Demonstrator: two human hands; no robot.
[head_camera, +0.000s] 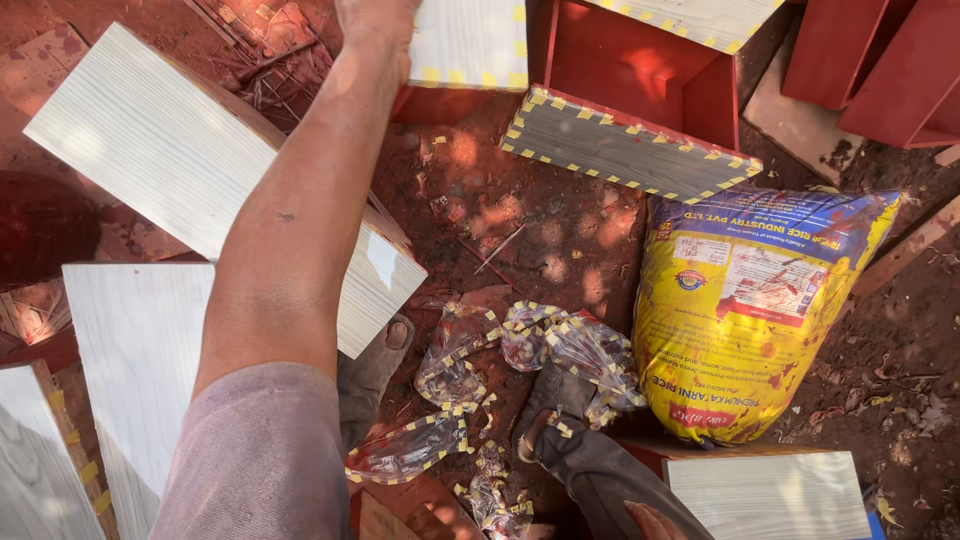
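Observation:
My left arm, in a grey sleeve, stretches from the lower left up to the top edge. My left hand (372, 18) is cut off by the frame there, beside a white panel edged with yellow tape (470, 45) on a red box. Its fingers are hidden. Only a sliver of my right hand (652, 522) shows at the bottom edge, resting on my grey trouser leg (600, 475). Its grip cannot be made out. Crumpled clear plastic wrap with yellow tape (520, 350) lies on the red dirt between my feet.
White wood-grain boards (150, 140) lie at the left, one (140, 350) under my arm, another (770, 495) at the bottom right. A grey taped panel (620, 150) leans on an open red box (640, 70). A yellow rice sack (750, 310) lies at the right. Red panels (880, 60) stand at the top right.

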